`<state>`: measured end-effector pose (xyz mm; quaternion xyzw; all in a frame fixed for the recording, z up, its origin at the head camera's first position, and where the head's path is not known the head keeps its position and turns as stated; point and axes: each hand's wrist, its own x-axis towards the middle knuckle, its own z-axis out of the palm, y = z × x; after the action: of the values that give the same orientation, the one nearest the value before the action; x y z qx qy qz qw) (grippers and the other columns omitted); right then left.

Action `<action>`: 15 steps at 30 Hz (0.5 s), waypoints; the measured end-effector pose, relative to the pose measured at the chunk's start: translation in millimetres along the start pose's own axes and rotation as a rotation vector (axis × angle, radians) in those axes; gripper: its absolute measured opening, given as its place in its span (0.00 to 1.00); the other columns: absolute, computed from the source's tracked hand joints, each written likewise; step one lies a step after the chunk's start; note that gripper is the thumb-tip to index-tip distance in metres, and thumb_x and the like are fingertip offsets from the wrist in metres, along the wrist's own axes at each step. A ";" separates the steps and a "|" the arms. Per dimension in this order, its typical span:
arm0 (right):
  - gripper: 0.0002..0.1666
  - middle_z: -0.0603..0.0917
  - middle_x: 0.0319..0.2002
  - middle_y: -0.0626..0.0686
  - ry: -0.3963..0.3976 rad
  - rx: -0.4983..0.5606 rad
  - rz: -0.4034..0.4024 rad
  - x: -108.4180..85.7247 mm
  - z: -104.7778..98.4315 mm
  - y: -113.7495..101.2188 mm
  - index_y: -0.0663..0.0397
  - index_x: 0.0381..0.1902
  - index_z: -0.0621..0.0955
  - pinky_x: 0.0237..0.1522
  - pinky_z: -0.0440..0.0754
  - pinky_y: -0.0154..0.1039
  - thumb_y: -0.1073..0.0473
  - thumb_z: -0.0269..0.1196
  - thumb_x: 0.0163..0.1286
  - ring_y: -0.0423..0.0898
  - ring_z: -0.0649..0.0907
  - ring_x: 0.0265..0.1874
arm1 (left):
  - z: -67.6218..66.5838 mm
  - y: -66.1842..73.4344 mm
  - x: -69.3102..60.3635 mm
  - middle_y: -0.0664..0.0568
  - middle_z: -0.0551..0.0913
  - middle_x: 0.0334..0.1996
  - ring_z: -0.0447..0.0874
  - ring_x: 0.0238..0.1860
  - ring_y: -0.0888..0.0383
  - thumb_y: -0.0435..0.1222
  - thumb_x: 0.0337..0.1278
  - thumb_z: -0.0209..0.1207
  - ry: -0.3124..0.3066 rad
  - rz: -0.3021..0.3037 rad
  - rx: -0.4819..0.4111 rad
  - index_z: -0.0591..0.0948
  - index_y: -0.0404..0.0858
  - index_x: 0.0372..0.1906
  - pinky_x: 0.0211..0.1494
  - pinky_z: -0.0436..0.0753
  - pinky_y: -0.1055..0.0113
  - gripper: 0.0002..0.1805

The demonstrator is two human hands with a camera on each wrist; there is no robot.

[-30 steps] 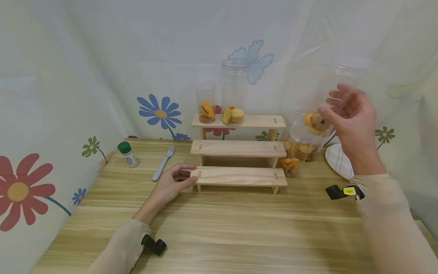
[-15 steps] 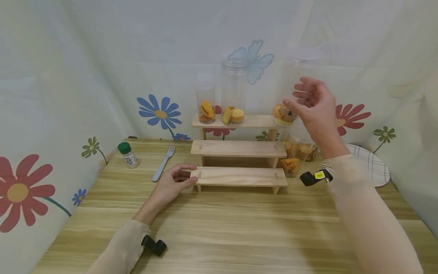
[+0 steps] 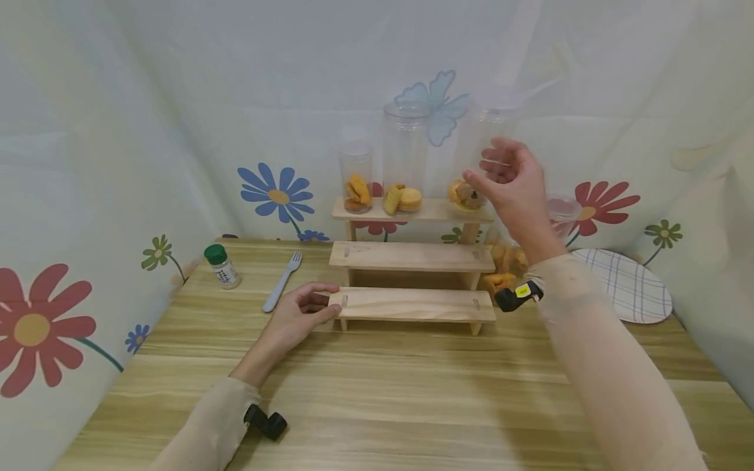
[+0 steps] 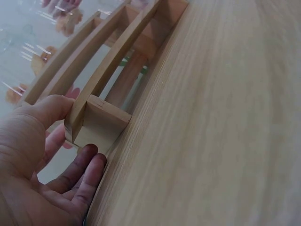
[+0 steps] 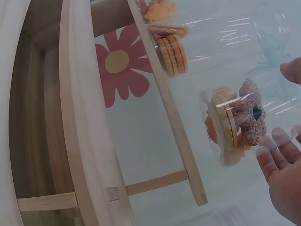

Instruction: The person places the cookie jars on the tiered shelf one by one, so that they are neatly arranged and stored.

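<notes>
My right hand [image 3: 515,190] [image 5: 287,183] grips a tall clear jar [image 3: 465,195] [image 5: 225,122] with cookies at its bottom, thumb on one side and fingers on the other. The jar is at the right end of the top tier of a three-tier wooden shelf [image 3: 412,304] [image 4: 113,61] [image 5: 171,113]; in the right wrist view a gap shows between its base and the board. My left hand [image 3: 297,317] [image 4: 42,160] holds the left end of the bottom tier, thumb against the board. A small jar [image 3: 356,190] and a tall jar [image 3: 403,198] stand on the top tier.
Right of the shelf, more jars [image 3: 509,258] of snacks are partly hidden behind my right forearm. A checked round plate [image 3: 627,284] lies at the far right. At left are a green-capped shaker [image 3: 224,268] and a grey fork [image 3: 283,281]. A flowered curtain hangs behind.
My right hand has carried the jar leftward from above the jars at right to the top tier's right end, uncovering the plate. My left hand has stayed on the shelf.
</notes>
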<state>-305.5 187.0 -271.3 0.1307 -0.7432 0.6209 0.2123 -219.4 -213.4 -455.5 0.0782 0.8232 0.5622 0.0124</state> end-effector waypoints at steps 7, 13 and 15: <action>0.43 0.81 0.70 0.58 -0.040 -0.055 0.048 4.6 7.3 7.7 0.54 0.80 0.72 0.70 0.81 0.41 0.53 0.78 0.74 0.53 0.82 0.69 | 0.2 -0.2 0.6 0.41 0.88 0.59 0.87 0.59 0.45 0.44 0.73 0.75 -0.004 -0.013 -0.004 0.86 0.46 0.68 0.59 0.85 0.64 0.24; 0.46 0.79 0.72 0.60 -0.080 -0.075 0.068 7.3 15.6 12.5 0.56 0.82 0.70 0.75 0.78 0.46 0.52 0.78 0.74 0.55 0.80 0.72 | 0.0 -2.0 0.5 0.41 0.88 0.59 0.88 0.59 0.45 0.45 0.72 0.76 -0.002 -0.015 -0.006 0.86 0.46 0.68 0.59 0.85 0.64 0.24; 0.47 0.79 0.73 0.59 -0.086 -0.091 0.076 7.9 17.4 12.9 0.55 0.83 0.69 0.76 0.77 0.47 0.51 0.78 0.75 0.54 0.79 0.73 | -0.2 -2.2 0.7 0.41 0.89 0.59 0.88 0.59 0.45 0.45 0.72 0.76 -0.001 -0.016 -0.011 0.87 0.46 0.68 0.59 0.85 0.65 0.24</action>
<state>-321.0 173.1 -281.1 0.1192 -0.7834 0.5879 0.1624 -220.4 -214.3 -457.4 0.0721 0.8208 0.5664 0.0177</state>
